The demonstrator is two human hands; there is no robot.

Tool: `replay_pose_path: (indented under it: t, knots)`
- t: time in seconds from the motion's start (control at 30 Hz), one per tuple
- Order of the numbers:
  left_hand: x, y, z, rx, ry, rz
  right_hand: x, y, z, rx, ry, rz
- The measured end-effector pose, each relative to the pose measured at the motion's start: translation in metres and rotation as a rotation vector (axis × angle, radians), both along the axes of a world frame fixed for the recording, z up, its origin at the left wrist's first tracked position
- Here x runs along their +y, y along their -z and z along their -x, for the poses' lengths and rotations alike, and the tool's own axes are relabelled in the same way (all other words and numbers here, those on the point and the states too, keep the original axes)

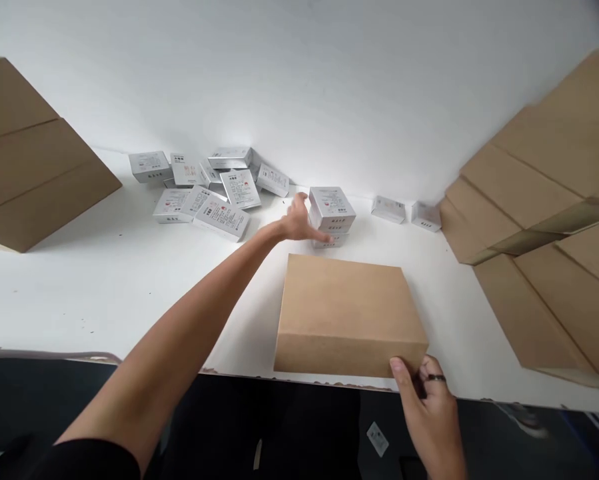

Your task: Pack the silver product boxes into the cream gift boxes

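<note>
A closed brown cardboard box (346, 300) lies near the front edge of the white table. My right hand (429, 393) grips its front right corner, the thumb on the front face and the other fingers partly hidden beside it. Beyond the box is a short stack of small white printed boxes (332, 208). My left hand (299, 221) is at the left side of that stack with fingers spread, the thumb in front of the stack's lower part. Whether the fingertips press on the stack I cannot tell.
Several small white boxes (222, 219) lie in a loose pile left of the stack. Two more, a flat box (388, 209) and another box (426, 216), lie to its right. Brown cartons (34, 160) stand at the left, and more cartons (534, 173) fill the right side.
</note>
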State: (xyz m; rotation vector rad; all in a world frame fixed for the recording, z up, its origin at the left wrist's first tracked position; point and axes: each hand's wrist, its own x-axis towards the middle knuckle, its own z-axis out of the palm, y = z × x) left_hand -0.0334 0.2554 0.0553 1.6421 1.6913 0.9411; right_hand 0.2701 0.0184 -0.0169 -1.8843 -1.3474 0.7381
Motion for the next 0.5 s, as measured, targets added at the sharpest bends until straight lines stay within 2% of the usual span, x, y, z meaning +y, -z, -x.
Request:
replay_pose_path:
  t: [0.1, 0.23, 0.37, 0.5]
  knots:
    - [0.008, 0.020, -0.004, -0.015, 0.045, -0.052, -0.003, 0.002, 0.006, 0.055, 0.020, -0.002]
    - [0.005, 0.035, 0.007, -0.035, -0.005, -0.090, -0.004, 0.008, 0.003, 0.083, 0.008, -0.008]
    - [0.012, 0.037, 0.031, -0.054, -0.135, -0.088, -0.002, 0.013, -0.002, 0.087, -0.009, 0.039]
    - [0.018, 0.031, 0.050, -0.071, -0.299, -0.091, -0.004, 0.007, 0.008, 0.076, 0.038, -0.021]
